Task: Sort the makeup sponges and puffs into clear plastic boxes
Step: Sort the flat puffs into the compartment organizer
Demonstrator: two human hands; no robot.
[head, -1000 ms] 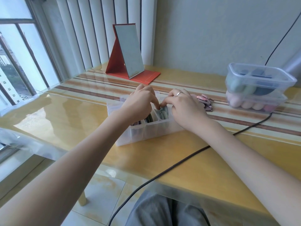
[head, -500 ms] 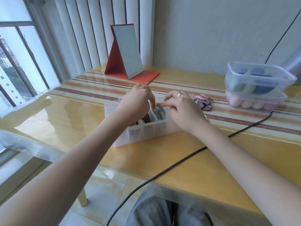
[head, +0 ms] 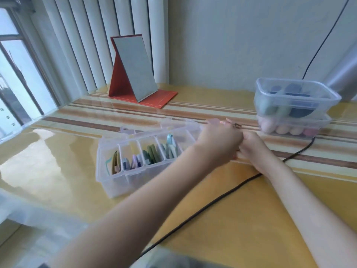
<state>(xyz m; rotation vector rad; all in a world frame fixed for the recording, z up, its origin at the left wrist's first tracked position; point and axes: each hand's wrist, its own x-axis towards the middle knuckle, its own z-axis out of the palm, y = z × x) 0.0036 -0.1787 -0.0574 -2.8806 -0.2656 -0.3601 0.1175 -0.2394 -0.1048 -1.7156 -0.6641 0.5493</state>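
Hands are meeting right of my divided box: left hand and right hand are touching. Blur is hiding their grip; I cannot tell. Stacked boxes are sitting beyond them.

No readable text, label, brand or number shows anywhere (the picture is somewhat blurred).

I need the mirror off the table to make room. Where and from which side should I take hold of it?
Grip the mirror by its top edge, coming from above with fingers on the glass side and thumb on the red back. It stands as a tilted easel on a flat red base, so the top edge is free and nothing stands close by. Its weight cannot be judged, so steady the base too.
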